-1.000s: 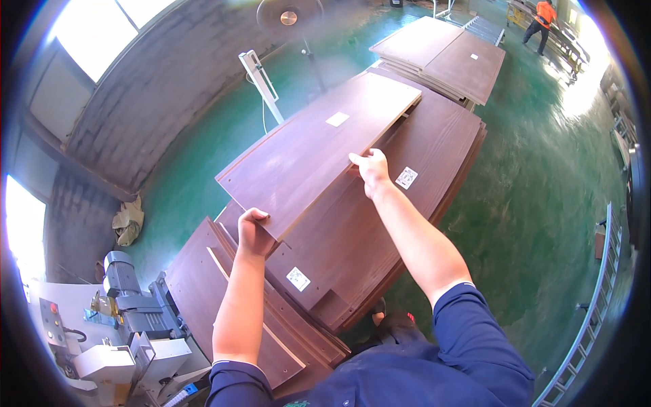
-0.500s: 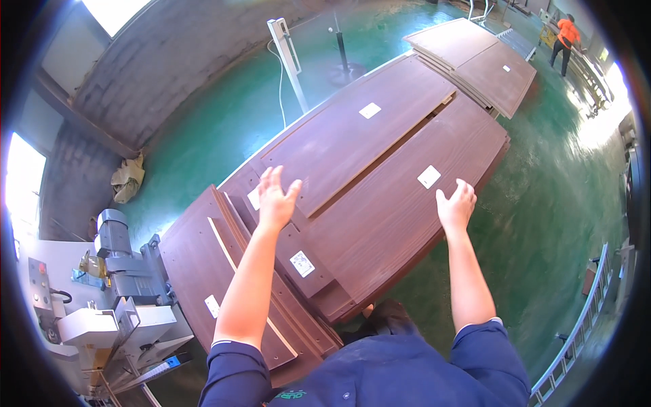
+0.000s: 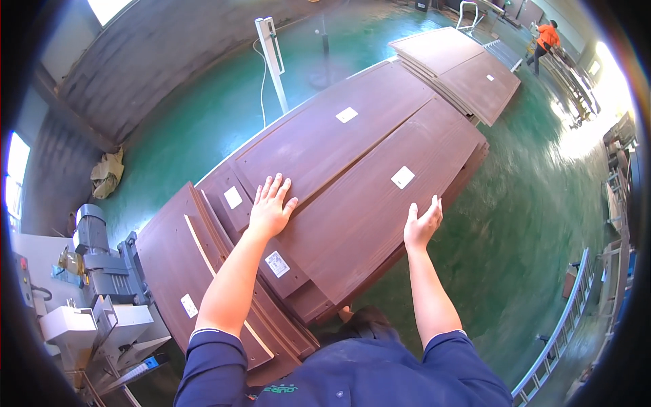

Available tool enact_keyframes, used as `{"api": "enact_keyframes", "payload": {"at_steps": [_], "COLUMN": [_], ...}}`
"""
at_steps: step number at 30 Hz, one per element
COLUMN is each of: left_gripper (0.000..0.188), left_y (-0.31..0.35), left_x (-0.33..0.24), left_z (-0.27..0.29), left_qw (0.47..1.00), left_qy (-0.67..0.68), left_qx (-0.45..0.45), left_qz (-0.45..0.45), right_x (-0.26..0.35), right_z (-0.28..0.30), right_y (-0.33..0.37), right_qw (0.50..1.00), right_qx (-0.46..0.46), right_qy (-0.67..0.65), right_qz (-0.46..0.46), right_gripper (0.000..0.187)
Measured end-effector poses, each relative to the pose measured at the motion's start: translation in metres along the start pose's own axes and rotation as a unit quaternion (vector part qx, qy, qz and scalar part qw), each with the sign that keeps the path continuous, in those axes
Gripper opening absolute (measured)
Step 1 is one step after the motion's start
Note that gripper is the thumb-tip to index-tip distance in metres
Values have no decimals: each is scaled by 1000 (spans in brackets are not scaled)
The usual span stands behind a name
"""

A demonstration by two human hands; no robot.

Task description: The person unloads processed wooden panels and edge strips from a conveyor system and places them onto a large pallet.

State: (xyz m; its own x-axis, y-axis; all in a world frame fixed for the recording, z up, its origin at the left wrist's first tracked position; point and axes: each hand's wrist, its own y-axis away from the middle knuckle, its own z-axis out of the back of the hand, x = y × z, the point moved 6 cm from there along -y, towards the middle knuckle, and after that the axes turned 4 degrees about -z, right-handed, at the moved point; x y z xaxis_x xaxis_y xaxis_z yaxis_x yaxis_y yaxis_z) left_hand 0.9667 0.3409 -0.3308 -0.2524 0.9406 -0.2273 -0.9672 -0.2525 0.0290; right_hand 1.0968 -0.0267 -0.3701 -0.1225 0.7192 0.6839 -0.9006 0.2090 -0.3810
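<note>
A brown wood-grain panel (image 3: 359,203) with a white label lies uppermost on the near side of a stack. Beside it lies a second brown panel (image 3: 325,139), a thin gap running between them. My left hand (image 3: 271,209), fingers spread, is over the near panel's left part by the gap; it seems to rest on the surface. At the near panel's right-hand long edge is my right hand (image 3: 423,225), its thumb apart from the fingers and nothing in its grasp. Whether it touches the edge is unclear. A lower panel (image 3: 468,163) shows beneath that edge.
More brown panels (image 3: 163,251) are stacked at the left, beside a machine with a grey motor (image 3: 102,237). A further panel stack (image 3: 468,74) stands beyond. A white post (image 3: 271,64) rises behind. A ladder-like metal frame (image 3: 563,332) lies right; a person in orange (image 3: 544,41) is far off.
The near panel has shifted toward the far one, narrowing their gap. My left hand has come down toward the panel, and my right hand has moved nearer along the edge. The view has shifted.
</note>
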Motion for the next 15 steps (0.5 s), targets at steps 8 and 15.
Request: {"api": "enact_keyframes", "payload": {"at_steps": [8,15], "left_gripper": [55,52], "left_y": [15,18], "left_x": [6,-1], "left_z": [2,0], "left_qw": [1000,1000], "left_qy": [5,12], "left_qx": [18,7], "left_qz": [-4,5], "right_x": [-2,5], "right_z": [-3,-9], "right_y": [6,6], "right_qw": [999,996], "right_qx": [-44,-87], "right_qy": [12,35], "right_qz": [-4,-5], "right_gripper": [54,46]}}
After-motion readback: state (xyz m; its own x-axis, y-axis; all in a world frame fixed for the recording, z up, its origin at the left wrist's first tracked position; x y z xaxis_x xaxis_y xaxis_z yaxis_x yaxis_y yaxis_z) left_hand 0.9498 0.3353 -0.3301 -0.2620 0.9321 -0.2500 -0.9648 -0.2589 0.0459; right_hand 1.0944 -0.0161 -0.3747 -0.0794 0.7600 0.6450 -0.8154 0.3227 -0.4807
